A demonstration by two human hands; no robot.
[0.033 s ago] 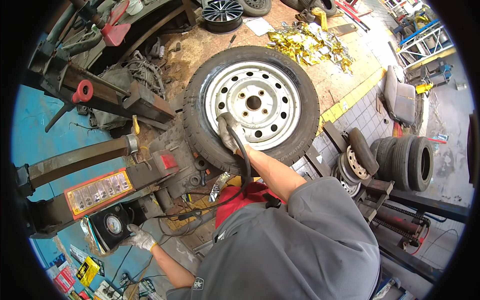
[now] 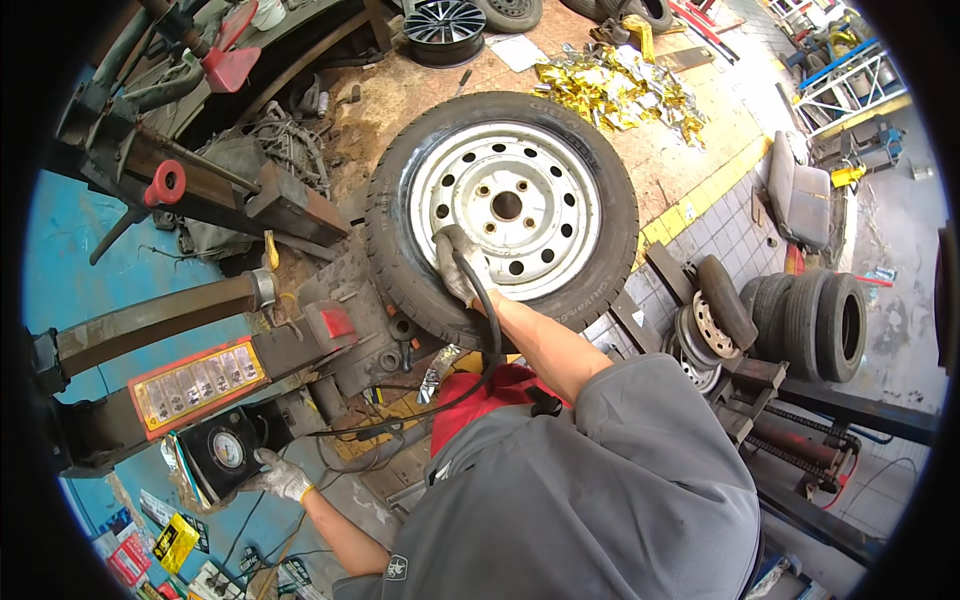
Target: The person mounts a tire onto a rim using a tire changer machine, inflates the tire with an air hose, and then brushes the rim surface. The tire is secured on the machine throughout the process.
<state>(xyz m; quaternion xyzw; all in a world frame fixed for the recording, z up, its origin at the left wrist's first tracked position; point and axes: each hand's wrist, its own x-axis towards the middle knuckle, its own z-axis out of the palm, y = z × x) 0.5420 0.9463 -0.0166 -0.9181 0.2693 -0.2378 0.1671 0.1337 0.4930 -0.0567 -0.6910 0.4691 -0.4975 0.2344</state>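
Observation:
A tyre (image 2: 400, 255) on a white steel wheel rim (image 2: 545, 265) lies face up in front of me. My right hand (image 2: 462, 265), in a pale work glove, is closed around the end of a black air hose (image 2: 492, 335) against the rim's near left edge. What the hose end meets there is hidden under my fingers. From that hand the hose loops down and runs left past my red-clad leg. At lower left, my gloved left hand (image 2: 280, 474) grips the side of a black box with a round pressure gauge (image 2: 227, 449); some of its fingers are hidden behind the box.
A tyre machine's arm (image 2: 160, 320) and red-tipped post (image 2: 165, 183) stand at left. Crumpled gold foil (image 2: 625, 90) lies beyond the wheel, near a black alloy rim (image 2: 444, 30). Several loose tyres (image 2: 840, 325) stand at right beside bare steel rims (image 2: 700, 345).

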